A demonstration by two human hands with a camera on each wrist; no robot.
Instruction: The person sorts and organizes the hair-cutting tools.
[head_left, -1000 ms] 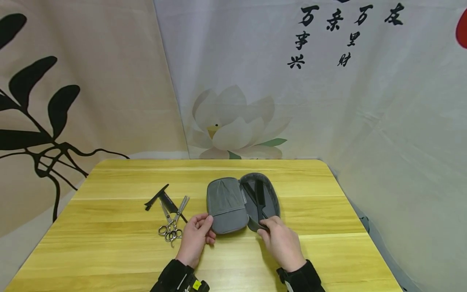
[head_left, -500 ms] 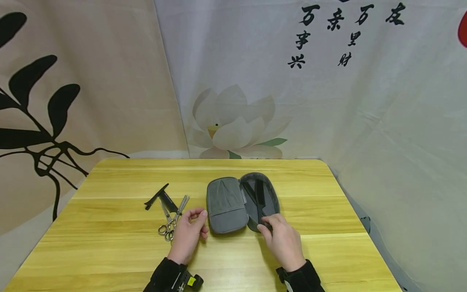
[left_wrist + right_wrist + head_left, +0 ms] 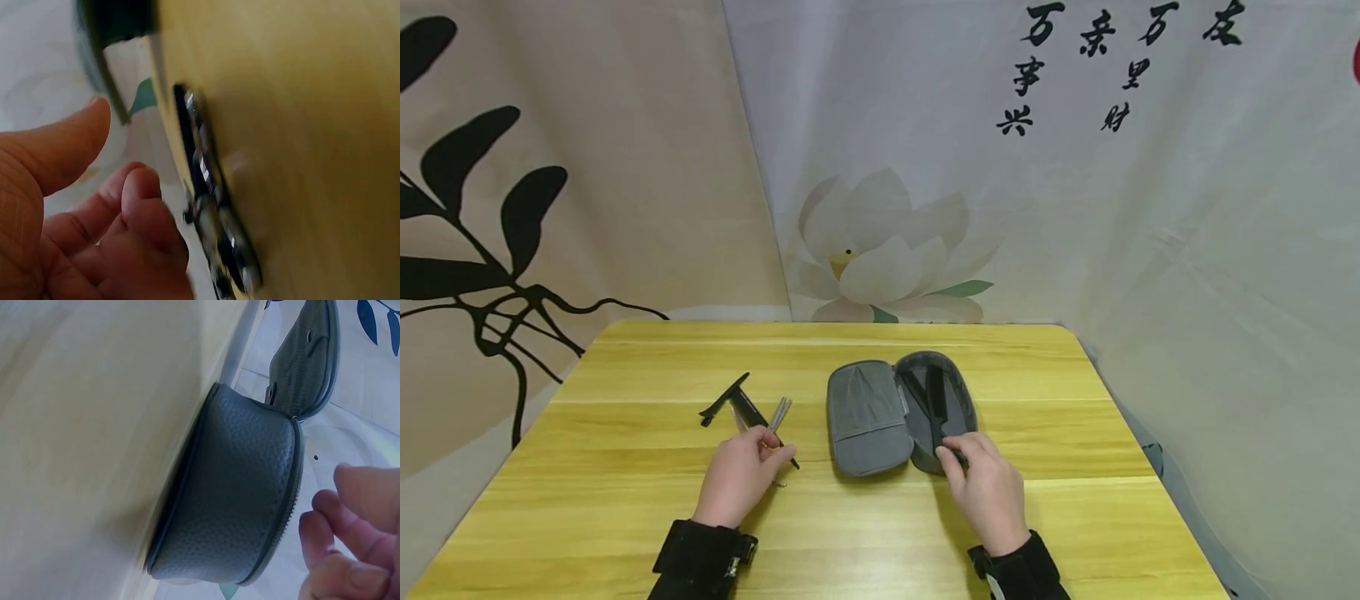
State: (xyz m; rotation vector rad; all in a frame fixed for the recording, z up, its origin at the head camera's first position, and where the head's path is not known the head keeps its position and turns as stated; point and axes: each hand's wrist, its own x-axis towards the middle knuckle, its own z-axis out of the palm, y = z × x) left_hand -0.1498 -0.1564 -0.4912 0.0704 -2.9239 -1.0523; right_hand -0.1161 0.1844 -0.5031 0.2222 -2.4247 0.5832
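Note:
My left hand [image 3: 741,475] hovers over the silver scissors [image 3: 781,412] on the left of the table, hiding their handles in the head view. In the left wrist view its thumb and fingers are apart, with nothing between them, beside the scissors [image 3: 234,244]. My right hand [image 3: 988,492] is at the near rim of the open grey zip case [image 3: 868,417]. The right wrist view shows its fingers loosely bent and holding nothing, just off the case's zipped edge [image 3: 290,506]. Inside the case's right half lies a black comb [image 3: 936,392] beside another slim black piece [image 3: 913,390].
Beyond the left hand, a black comb-like tool [image 3: 748,408] lies by a thin black piece with a notched end [image 3: 722,400]. The wooden table [image 3: 1075,517] meets a printed cloth backdrop [image 3: 887,125] at its far edge.
My left hand has left the case's left edge and moved left over the scissors. The right hand stays at the case's near rim, its fingers shifting slightly. The head view has tilted a little.

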